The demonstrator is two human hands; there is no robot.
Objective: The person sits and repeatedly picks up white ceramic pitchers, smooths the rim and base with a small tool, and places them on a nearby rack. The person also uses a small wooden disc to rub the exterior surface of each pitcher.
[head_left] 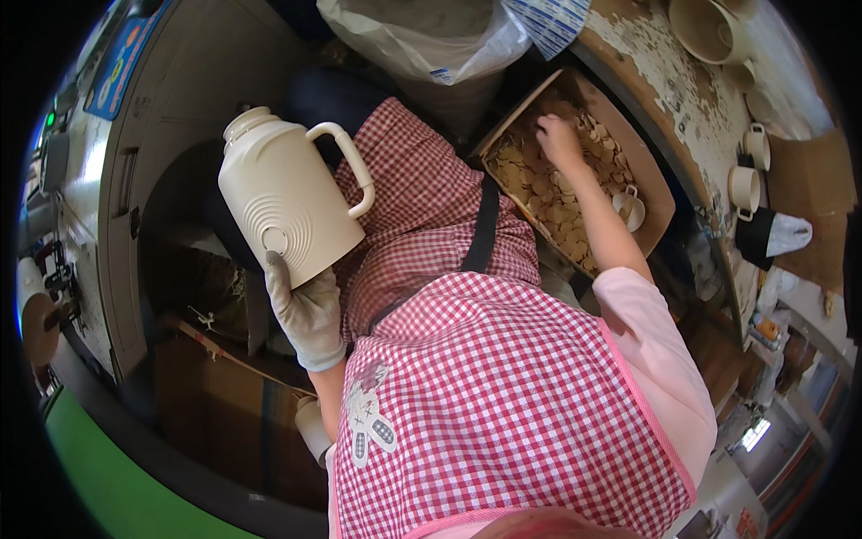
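Note:
A cream plastic jug body [292, 193] with a loop handle and a ringed pattern on its side leans over my lap, neck toward the far side. My gloved left hand [310, 310] is closed on its lower end, thumb on the side near a small round disc set in the rings. To the right, my bare right hand [558, 142] reaches into a cardboard box [660, 202] of many small beige discs [564, 214]. Its fingers are curled together at the far part of the pile; what they hold, if anything, is hidden. A small cream cup [630, 211] lies among the discs.
A large white plastic sack [431, 45] stands ahead. On the right, a worn bench [669, 76] carries cream containers [709, 31] and cups [744, 189]. At the left are a grey cabinet [135, 207] and an open cardboard box [215, 413] low down. A checked apron [503, 359] covers my lap.

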